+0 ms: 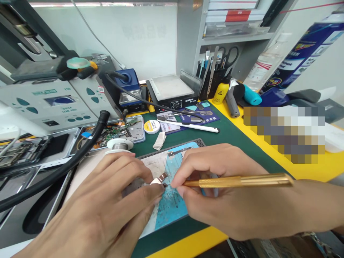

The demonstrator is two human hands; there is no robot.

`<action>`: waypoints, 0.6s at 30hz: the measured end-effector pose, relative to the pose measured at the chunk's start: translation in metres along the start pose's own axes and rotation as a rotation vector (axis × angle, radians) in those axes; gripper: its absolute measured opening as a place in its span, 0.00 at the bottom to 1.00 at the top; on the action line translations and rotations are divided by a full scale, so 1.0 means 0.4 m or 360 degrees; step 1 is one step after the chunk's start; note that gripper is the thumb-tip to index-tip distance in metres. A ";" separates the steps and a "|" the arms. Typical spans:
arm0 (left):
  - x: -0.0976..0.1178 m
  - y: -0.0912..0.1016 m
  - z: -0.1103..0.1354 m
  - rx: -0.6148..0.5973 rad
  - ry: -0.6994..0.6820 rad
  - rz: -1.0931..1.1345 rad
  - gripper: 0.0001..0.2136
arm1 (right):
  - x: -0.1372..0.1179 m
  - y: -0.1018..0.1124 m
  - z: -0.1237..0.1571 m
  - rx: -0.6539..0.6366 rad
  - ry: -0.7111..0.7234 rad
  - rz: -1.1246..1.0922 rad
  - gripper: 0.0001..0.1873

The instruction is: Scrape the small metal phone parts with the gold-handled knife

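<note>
My left hand (pixel 107 204) is closed, its thumb and forefinger pinching a small white part with a shiny brown, bent end (pixel 162 176). My right hand (pixel 223 211) grips a slim, gold metal pen-shaped tool (pixel 242 181) with a knurled section. The tool's front end is hidden behind my right fingers, so I cannot tell its kind. Only a narrow gap separates the right fingertips from the small part. Both hands are over a stained blue and white work pad (pixel 172 206). A thin grey metal strip (pixel 181 151) lies near the pad's far edge.
At the left stand a soldering station (pixel 53 104) and trays of circuit boards (pixel 120 130), crossed by a black hose (pixel 80 154). Behind are a hot plate (pixel 174 89) and a white pen-like tool (pixel 199 127). A yellow bottle (pixel 221 93) and a blue spray can (pixel 301 53) stand right.
</note>
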State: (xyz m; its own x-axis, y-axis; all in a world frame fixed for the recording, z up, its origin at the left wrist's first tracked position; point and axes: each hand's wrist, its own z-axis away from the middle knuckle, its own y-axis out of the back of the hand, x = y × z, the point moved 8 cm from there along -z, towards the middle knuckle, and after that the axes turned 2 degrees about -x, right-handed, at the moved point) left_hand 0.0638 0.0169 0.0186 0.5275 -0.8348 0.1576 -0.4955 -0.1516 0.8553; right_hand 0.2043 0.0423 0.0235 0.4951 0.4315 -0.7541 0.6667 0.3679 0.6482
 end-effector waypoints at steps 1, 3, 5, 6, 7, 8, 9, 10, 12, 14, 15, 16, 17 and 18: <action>-0.003 -0.001 0.002 -0.0007 0.0029 0.0025 0.07 | 0.000 0.001 0.001 0.0008 0.0007 -0.0003 0.06; -0.010 -0.003 0.004 -0.0013 0.0078 0.0061 0.08 | -0.001 0.005 0.003 0.0041 0.0021 -0.0002 0.05; -0.012 -0.008 0.005 -0.0031 0.0086 0.0073 0.08 | -0.003 0.005 0.003 0.0041 0.0021 -0.0008 0.05; -0.013 -0.009 0.005 -0.0036 0.0091 0.0075 0.08 | -0.003 0.003 0.003 0.0024 0.0007 -0.0020 0.05; -0.014 -0.009 0.005 -0.0036 0.0096 0.0078 0.08 | -0.002 0.002 0.002 0.0015 -0.0023 -0.0035 0.05; -0.015 -0.009 0.005 -0.0037 0.0098 0.0082 0.08 | 0.002 0.004 0.001 0.0021 -0.0061 -0.0055 0.05; -0.014 -0.008 0.005 -0.0042 0.0094 0.0086 0.07 | 0.007 0.007 0.001 0.0042 -0.0102 -0.0077 0.05; -0.014 -0.008 0.006 -0.0046 0.0096 0.0086 0.07 | 0.014 0.013 0.001 0.0087 -0.0137 -0.0100 0.05; -0.012 -0.008 0.006 -0.0069 0.0083 0.0076 0.07 | 0.027 0.021 0.001 0.0141 -0.0149 -0.0171 0.05; -0.011 -0.011 0.006 -0.0092 0.0076 0.0058 0.07 | 0.035 0.009 0.000 0.0037 -0.0094 -0.0306 0.06; -0.012 -0.010 0.007 -0.0087 0.0084 0.0052 0.07 | 0.042 0.003 0.001 -0.0010 -0.0099 -0.0364 0.07; -0.013 -0.009 0.007 -0.0076 0.0092 0.0051 0.07 | 0.049 0.000 0.003 -0.0029 -0.0122 -0.0397 0.08; -0.014 -0.009 0.007 -0.0071 0.0095 0.0055 0.07 | 0.053 -0.001 0.004 -0.0028 -0.0134 -0.0414 0.08; -0.015 -0.010 0.007 -0.0073 0.0098 0.0059 0.07 | 0.056 0.001 0.006 -0.0004 -0.0146 -0.0419 0.08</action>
State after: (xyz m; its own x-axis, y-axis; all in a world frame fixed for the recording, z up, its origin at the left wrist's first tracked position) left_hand 0.0607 0.0208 0.0127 0.5512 -0.8052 0.2186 -0.4843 -0.0955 0.8697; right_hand 0.2169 0.0501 0.0066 0.3534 0.2445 -0.9030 0.7778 0.4595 0.4288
